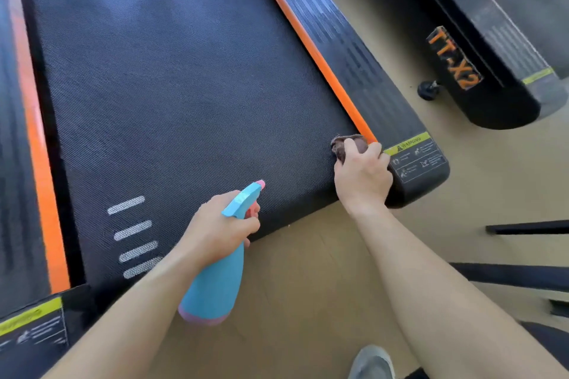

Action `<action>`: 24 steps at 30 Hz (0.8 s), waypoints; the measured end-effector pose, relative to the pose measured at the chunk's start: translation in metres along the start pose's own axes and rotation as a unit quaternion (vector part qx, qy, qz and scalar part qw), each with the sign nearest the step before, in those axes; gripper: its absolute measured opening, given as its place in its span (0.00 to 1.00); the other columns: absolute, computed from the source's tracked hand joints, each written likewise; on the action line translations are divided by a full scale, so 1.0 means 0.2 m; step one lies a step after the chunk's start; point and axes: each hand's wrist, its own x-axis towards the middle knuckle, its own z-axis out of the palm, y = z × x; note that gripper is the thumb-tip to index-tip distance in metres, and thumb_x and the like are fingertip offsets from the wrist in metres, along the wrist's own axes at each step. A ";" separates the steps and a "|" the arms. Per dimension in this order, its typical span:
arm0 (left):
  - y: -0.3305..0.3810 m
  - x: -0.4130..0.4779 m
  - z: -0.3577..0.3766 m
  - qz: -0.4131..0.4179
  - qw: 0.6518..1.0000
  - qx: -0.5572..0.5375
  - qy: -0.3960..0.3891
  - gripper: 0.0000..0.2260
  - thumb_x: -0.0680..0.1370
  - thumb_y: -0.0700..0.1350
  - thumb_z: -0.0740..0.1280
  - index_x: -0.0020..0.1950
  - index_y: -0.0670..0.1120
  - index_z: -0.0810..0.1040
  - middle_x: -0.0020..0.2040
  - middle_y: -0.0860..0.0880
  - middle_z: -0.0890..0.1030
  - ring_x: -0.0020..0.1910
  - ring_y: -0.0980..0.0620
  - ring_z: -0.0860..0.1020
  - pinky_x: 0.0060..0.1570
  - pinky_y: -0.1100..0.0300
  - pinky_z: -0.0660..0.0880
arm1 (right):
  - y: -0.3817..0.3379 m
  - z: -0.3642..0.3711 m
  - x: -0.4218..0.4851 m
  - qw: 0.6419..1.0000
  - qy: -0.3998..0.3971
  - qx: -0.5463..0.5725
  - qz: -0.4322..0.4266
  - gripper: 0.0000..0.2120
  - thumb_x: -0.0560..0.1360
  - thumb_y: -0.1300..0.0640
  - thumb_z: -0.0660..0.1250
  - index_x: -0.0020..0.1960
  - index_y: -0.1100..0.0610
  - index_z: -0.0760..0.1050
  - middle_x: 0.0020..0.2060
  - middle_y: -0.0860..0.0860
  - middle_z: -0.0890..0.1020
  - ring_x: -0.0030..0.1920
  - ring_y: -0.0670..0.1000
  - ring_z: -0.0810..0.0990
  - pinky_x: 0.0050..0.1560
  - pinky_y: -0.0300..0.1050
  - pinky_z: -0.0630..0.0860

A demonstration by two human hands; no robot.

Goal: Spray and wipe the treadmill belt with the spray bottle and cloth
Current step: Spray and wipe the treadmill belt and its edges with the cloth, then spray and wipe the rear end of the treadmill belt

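- The black, finely textured treadmill belt (184,86) fills the upper left of the view; its rear edge runs aslant just ahead of the two hands.
- A crumpled dark brown cloth (346,144) lies on the belt's near right corner, touching the end of the orange trim strip (308,43).
- The right hand (363,178) lies on top of the cloth, its fingers curled round it and holding it down on the belt.
- A turquoise plastic spray bottle (218,280) with a pink nozzle tip and a pink base hangs tilted over the belt's rear edge, its nozzle pointing out over the belt.
- The left hand (218,228) grips the bottle's neck, fingers wrapped round it at the pink trigger.
- Four short white dashes (132,234) mark the belt to the left of the bottle.
- Beyond the orange strip runs a black ribbed side rail (354,49), which ends in a yellow-and-black warning label (415,154).
- A second black treadmill (492,40), lettered "TT-X2" in orange, stands to the right, apart from the first.
- Tan flooring (308,286) lies beneath, with the toe of a grey shoe (371,361) at the bottom edge.
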 end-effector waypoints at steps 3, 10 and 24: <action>0.00 -0.03 0.02 0.004 1.000 -0.011 -0.005 0.04 0.75 0.39 0.71 0.45 0.47 0.81 0.44 0.52 0.85 0.33 0.49 0.87 0.47 0.57 0.79 | -0.03 0.00 -0.16 0.998 -0.035 0.043 -0.027 0.15 0.79 0.47 0.65 0.63 0.50 0.74 0.53 0.60 0.72 0.51 0.63 0.74 0.39 0.50 0.69; 0.10 -0.06 0.13 0.035 0.998 -0.019 -0.047 0.10 0.64 0.50 0.67 0.44 0.50 0.81 0.45 0.52 0.87 0.35 0.51 0.87 0.54 0.45 0.84 | 0.18 -0.06 -0.40 0.981 -0.087 0.163 -0.050 0.16 0.78 0.43 0.65 0.65 0.41 0.74 0.51 0.54 0.74 0.50 0.61 0.76 0.46 0.52 0.78; -0.03 0.09 0.55 0.098 0.992 0.065 -0.049 0.09 0.69 0.48 0.68 0.48 0.54 0.80 0.44 0.57 0.84 0.44 0.52 0.84 0.50 0.54 0.80 | 0.30 0.33 -0.64 0.968 -0.011 0.247 -0.052 0.25 0.77 0.45 0.67 0.72 0.48 0.72 0.53 0.56 0.74 0.50 0.60 0.75 0.44 0.54 0.78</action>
